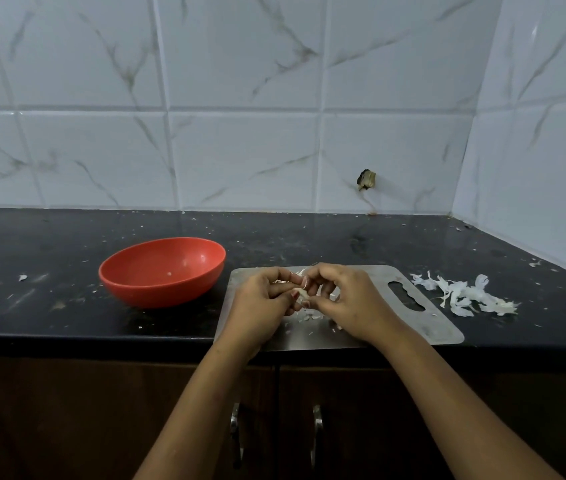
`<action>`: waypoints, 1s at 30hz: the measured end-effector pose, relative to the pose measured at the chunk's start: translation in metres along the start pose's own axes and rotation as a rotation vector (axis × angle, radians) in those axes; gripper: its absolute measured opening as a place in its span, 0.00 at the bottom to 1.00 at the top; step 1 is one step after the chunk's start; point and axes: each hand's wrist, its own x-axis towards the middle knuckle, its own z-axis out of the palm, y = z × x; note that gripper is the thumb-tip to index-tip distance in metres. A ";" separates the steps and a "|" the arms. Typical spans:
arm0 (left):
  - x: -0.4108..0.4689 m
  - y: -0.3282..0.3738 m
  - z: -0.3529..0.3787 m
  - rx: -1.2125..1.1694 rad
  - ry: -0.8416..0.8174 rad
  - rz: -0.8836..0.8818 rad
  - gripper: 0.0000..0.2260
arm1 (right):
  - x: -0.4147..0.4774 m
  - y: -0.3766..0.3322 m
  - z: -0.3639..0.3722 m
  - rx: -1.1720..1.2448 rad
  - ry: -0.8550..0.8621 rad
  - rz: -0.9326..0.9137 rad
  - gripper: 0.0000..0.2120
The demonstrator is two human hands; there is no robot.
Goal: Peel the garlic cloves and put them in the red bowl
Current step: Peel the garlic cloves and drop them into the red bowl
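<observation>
Both hands are over the steel cutting board, which lies at the front edge of the desk. My left hand pinches a garlic clove from one side and my right hand from the other. Both grips are closed on that one clove, fingertips meeting just above the board. I can't tell how much skin is on it; the fingers cover most of it.

The red bowl sits just beside the board's left end, a little further back on the desk. I see only a pale speck inside it, no cloves. Loose scraps lie on the board under my hands, and a pile of peels rests on the desk off the board's right end.

Now, the risks as I judge them. The clove is small and likely slick, so a nail digging too hard could pop it out of the pinch and send it over the front edge, right below my wrists. The papery skin probably clings, so flakes could ride my fingers into the bowl. The bowl also looks light and round-bottomed, and a bump from my left wrist on the way over could rock or shove it.
</observation>
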 end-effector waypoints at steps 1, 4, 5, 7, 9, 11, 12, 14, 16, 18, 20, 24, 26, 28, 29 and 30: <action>0.000 0.000 0.000 -0.008 -0.007 -0.008 0.08 | 0.000 0.000 0.000 -0.009 -0.006 0.005 0.09; 0.000 0.002 -0.001 -0.019 -0.025 -0.021 0.07 | -0.001 -0.002 0.000 -0.045 -0.016 0.005 0.09; 0.000 0.002 -0.001 -0.024 -0.030 -0.023 0.07 | -0.001 -0.002 0.000 -0.058 -0.017 0.002 0.09; -0.001 0.002 -0.002 -0.037 -0.035 -0.027 0.07 | -0.003 -0.004 0.000 -0.086 -0.012 -0.007 0.08; -0.001 0.003 -0.002 -0.045 -0.029 -0.034 0.07 | -0.004 -0.006 0.000 -0.118 -0.003 -0.017 0.08; 0.000 0.002 -0.002 -0.037 -0.020 -0.040 0.07 | -0.005 -0.008 0.000 -0.153 -0.004 -0.018 0.07; 0.000 0.002 -0.002 -0.029 -0.016 -0.041 0.07 | -0.005 -0.008 0.000 -0.165 -0.006 -0.014 0.07; -0.001 0.003 -0.002 -0.021 -0.013 -0.040 0.07 | -0.005 -0.009 0.001 -0.170 -0.002 -0.007 0.07; 0.000 0.003 -0.001 -0.020 -0.013 -0.033 0.08 | -0.005 -0.009 0.000 -0.169 0.003 0.002 0.07; 0.000 0.002 -0.002 -0.008 -0.011 -0.030 0.08 | -0.005 -0.009 0.000 -0.171 -0.003 0.009 0.06; 0.001 0.001 -0.002 -0.005 -0.010 -0.033 0.08 | -0.005 -0.009 0.000 -0.186 -0.007 0.008 0.05; 0.002 0.000 -0.002 -0.023 -0.015 -0.033 0.07 | -0.006 -0.010 0.000 -0.212 0.007 0.008 0.06; 0.002 0.000 -0.002 -0.027 -0.016 -0.036 0.07 | -0.006 -0.011 0.000 -0.213 0.023 0.006 0.08; 0.003 -0.001 -0.002 -0.019 -0.018 -0.033 0.07 | -0.006 -0.010 0.000 -0.210 0.027 0.000 0.11; 0.003 -0.002 -0.002 -0.008 -0.017 -0.028 0.07 | -0.006 -0.010 0.000 -0.203 0.027 0.001 0.12; 0.004 -0.002 -0.002 0.006 -0.015 -0.023 0.07 | -0.006 -0.010 0.000 -0.197 0.026 0.004 0.13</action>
